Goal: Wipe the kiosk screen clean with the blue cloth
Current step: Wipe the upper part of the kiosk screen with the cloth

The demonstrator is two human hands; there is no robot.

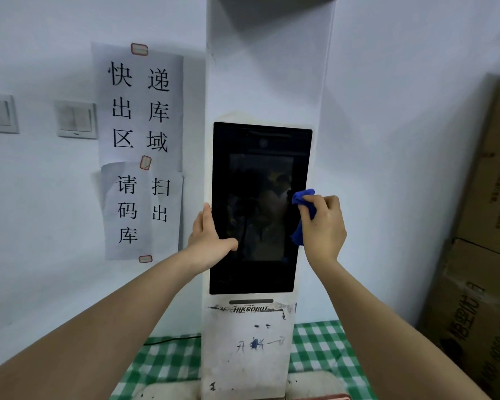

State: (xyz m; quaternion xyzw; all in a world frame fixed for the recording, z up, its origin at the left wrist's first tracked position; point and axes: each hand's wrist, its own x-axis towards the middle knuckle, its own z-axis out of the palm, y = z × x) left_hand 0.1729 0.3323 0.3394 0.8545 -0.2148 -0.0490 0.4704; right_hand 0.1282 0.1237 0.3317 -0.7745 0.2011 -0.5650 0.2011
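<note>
The tall white kiosk (244,350) stands straight ahead, its black screen (257,215) dark and smudged. My right hand (324,226) grips the bunched blue cloth (302,199) and presses it against the screen's right edge, about halfway up. My left hand (207,235) grips the screen's left edge, thumb lying across the glass and fingers round the side.
The kiosk rests on a green-and-white checked tablecloth (315,350). Stacked cardboard boxes (485,226) stand at the right. Paper notices (140,148) and two light switches (75,119) are on the wall to the left. A black cable (171,339) runs behind the kiosk.
</note>
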